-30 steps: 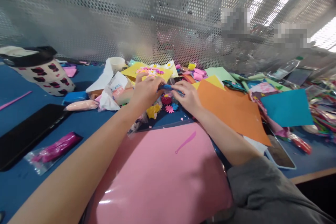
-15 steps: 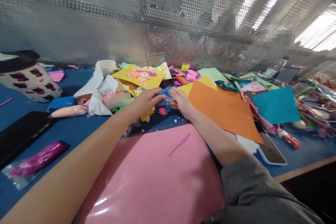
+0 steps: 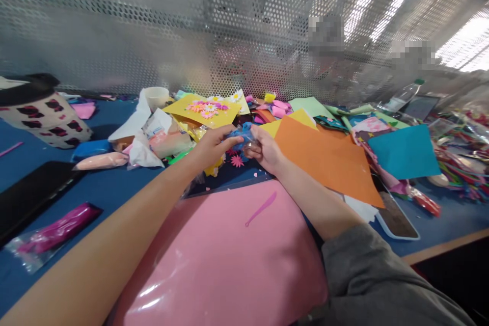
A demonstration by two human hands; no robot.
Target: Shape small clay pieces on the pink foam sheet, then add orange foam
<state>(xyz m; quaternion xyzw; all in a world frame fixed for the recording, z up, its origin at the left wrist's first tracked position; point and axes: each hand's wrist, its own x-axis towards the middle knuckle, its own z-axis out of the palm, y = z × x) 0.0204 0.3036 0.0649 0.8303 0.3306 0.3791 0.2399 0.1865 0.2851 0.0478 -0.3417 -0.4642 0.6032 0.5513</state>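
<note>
Between my two hands is a small clear plastic packet with something blue (image 3: 245, 132) in it. My left hand (image 3: 216, 146) grips its left side, thumb stretched along it. My right hand (image 3: 267, 150) pinches the right side with its fingers curled. Just below the packet lies a pink flower piece (image 3: 237, 161). Nearer to me a pink sheet (image 3: 225, 249) under glossy clear plastic covers the table, and a thin purple plastic knife (image 3: 262, 209) rests on it.
Yellow card with flowers (image 3: 206, 111) stands behind my hands. Orange paper (image 3: 324, 160) and teal paper (image 3: 404, 152) lie right, near a phone (image 3: 399, 216). At left are a patterned cup (image 3: 51, 118), a black case (image 3: 36, 196) and a magenta clay packet (image 3: 63, 226). A perforated metal screen (image 3: 153, 25) rises behind.
My right hand has shifted slightly right and its fingers have curled more around the packet. The blue packet shows a little more between the hands. My left hand has barely moved.
</note>
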